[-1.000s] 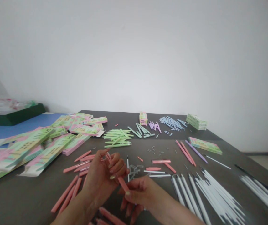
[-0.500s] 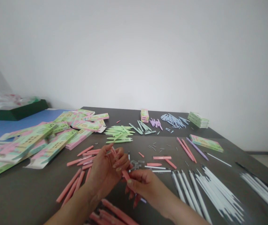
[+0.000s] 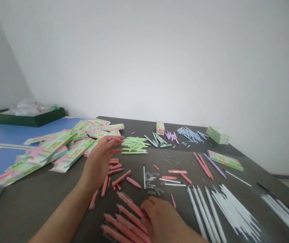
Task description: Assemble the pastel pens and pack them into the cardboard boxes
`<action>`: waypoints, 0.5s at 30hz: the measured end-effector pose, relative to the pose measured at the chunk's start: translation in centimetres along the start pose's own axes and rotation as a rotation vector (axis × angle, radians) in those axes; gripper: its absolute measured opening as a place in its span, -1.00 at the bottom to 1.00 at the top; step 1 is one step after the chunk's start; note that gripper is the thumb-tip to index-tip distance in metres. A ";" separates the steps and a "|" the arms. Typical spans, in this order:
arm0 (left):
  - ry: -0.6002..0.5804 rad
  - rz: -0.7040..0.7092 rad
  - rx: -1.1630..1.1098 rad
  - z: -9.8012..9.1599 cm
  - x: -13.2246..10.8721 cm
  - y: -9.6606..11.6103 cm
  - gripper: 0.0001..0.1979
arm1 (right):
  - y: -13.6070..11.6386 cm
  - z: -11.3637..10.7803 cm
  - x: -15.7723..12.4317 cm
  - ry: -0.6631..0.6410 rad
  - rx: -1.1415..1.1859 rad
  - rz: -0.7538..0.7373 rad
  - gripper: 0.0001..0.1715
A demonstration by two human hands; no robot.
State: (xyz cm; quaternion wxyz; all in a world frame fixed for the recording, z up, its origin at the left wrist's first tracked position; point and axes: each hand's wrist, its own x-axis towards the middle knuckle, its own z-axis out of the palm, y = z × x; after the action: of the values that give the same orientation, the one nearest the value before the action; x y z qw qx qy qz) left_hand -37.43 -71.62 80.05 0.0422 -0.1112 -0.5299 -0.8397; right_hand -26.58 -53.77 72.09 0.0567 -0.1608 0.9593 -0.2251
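My left hand point(image 3: 101, 161) hovers over the left middle of the table with its fingers stretched out and nothing in them. Below it lie loose pink pen parts point(image 3: 121, 178), some partly hidden by the hand. At the front edge of view, my right hand point(image 3: 161, 217) is curled at the right end of a row of pink pens point(image 3: 126, 226). Its fingers close round the end of the uppermost pink pen point(image 3: 130, 204); the fingertips are partly hidden. Just beyond sit small clear plastic caps point(image 3: 152, 182) and a thin refill point(image 3: 144, 175).
White refills point(image 3: 235, 209) fan out at the right. Flat cartons point(image 3: 71, 155) pile up at the left. Green pens point(image 3: 134, 144), purple parts point(image 3: 172, 136) and blue parts point(image 3: 191, 134) lie farther back. A stack of boxes point(image 3: 217, 135) stands at the back right.
My hands were together with pink pen parts in them; now they are apart. The left has opened and risen leftward, while the right has come down to the front pink pens.
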 end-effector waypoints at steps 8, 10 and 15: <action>-0.144 0.006 0.515 -2.5 -6.5 0.1 -0.89 | -0.2 1.4 -0.5 -0.136 -0.198 0.055 -0.75; -0.179 0.059 0.669 -3.6 -8.9 -1.1 -0.74 | -0.2 1.5 -0.8 -0.101 -0.220 0.090 -0.76; -0.677 0.627 1.388 -6.8 -13.4 -6.3 -0.42 | 0.5 3.1 -1.4 0.041 -0.307 0.043 -0.75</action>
State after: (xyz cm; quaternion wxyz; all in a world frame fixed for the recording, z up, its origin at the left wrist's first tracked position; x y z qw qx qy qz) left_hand -26.57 -75.65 68.59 0.1713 -0.4489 -0.8555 -0.1929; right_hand -24.81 -54.13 69.17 0.0167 -0.1423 0.9866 -0.0780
